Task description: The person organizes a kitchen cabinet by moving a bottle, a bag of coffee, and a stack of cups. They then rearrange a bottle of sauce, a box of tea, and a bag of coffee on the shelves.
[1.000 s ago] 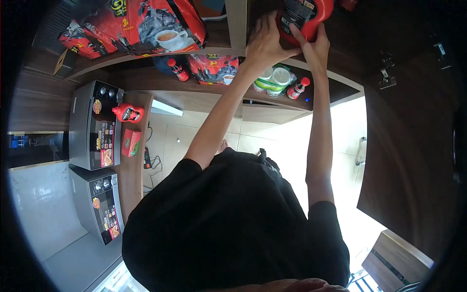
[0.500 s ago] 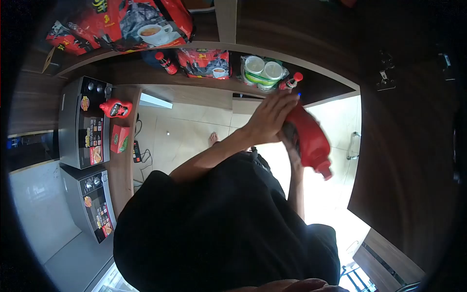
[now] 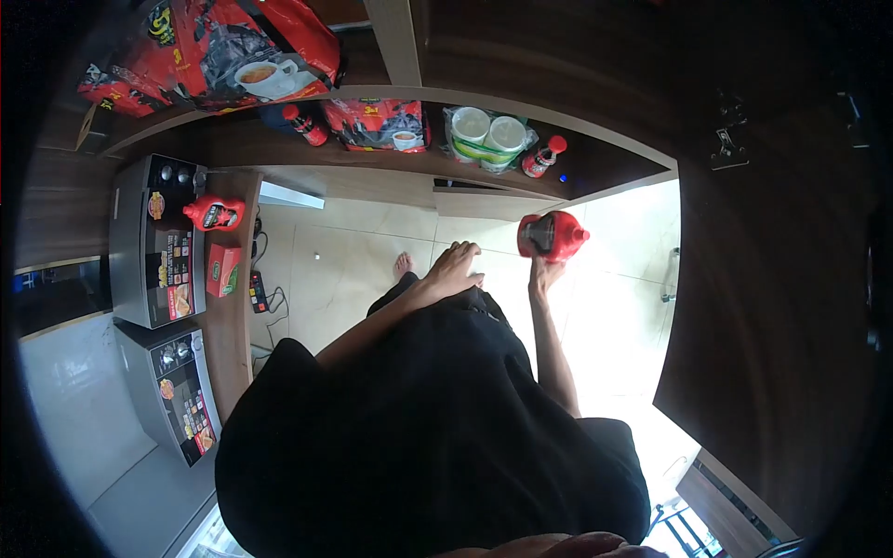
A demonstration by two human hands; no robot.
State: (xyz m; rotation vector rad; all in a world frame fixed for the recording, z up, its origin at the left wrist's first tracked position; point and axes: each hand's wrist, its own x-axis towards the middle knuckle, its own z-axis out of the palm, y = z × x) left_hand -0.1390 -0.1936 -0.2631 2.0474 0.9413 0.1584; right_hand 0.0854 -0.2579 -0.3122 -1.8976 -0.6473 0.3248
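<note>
A large red bottle (image 3: 556, 236) with a dark label is held by my right hand (image 3: 547, 272), whose fingers are under and behind it; its red cap points right. My left hand (image 3: 453, 270) is to the left of the bottle, apart from it, with fingers spread and nothing in them. On the shelf beyond, a small red-capped bottle (image 3: 542, 157) stands beside wrapped white tubs (image 3: 487, 136).
Red coffee bags (image 3: 377, 125) and another small bottle (image 3: 307, 126) sit on the shelf (image 3: 372, 166). At the left are two microwave-like appliances (image 3: 172, 242), a red bottle (image 3: 216, 213) and a red box (image 3: 223, 270). A dark door panel (image 3: 753, 307) stands at the right.
My left hand has come off the red bottle and moved down and left. The bottle has turned from pointing downward to lying sideways in my right hand, a little higher and further left.
</note>
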